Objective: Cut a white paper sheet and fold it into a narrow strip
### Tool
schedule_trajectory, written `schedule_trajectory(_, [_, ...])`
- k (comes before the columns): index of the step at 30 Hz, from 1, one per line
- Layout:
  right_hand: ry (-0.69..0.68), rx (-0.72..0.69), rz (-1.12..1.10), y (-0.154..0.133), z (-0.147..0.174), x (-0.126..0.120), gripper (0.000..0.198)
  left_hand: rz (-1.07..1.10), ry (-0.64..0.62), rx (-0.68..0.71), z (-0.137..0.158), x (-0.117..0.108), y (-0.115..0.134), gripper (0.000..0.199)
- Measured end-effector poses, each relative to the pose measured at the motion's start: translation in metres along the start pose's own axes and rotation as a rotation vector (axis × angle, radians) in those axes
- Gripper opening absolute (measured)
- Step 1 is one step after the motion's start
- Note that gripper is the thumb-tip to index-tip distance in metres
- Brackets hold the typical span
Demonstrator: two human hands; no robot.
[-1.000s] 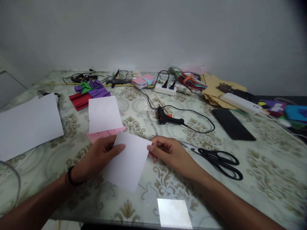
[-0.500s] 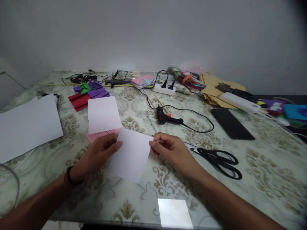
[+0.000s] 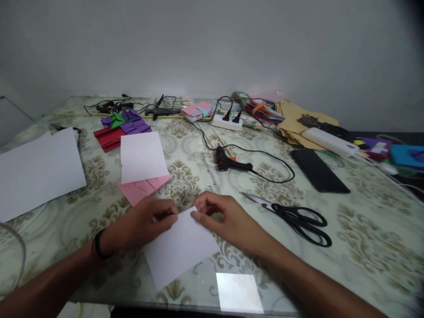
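White paper square low on glass tabletop, far corner pinched by left hand and right hand, fingers closed on it; likely light, floppy, easily creased, best gripped at edges; scissors beyond, glue gun farther.

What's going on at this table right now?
A person is handling a white paper square with both bare hands. The left hand and right hand pinch its far corner between their fingers, low over the table. Black scissors lie just right of the right hand, and a glue gun lies beyond. Another white square rests on pink paper behind the left hand.
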State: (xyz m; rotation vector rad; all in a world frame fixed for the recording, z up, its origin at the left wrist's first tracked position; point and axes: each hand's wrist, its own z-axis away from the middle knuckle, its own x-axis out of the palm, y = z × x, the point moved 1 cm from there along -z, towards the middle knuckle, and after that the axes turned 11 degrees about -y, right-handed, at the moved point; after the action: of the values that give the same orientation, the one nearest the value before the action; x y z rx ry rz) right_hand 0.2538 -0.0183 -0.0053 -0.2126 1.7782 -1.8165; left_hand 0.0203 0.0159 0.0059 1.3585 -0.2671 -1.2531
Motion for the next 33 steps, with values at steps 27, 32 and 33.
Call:
schedule_trajectory(27, [-0.086, -0.054, 0.071, -0.001, 0.000, 0.010, 0.006, -0.204, 0.000, 0.120, -0.002, 0.011, -0.003, 0.008])
schedule_trajectory(32, [-0.116, -0.033, 0.121, 0.000, 0.001, 0.018, 0.011, -0.271, 0.039, 0.170, -0.003, 0.020, -0.003, 0.008])
schedule_trajectory(33, [-0.111, -0.030, 0.118, 0.000, 0.001, 0.019, 0.011, -0.262, 0.050, 0.180, -0.003, 0.020, -0.003, 0.008])
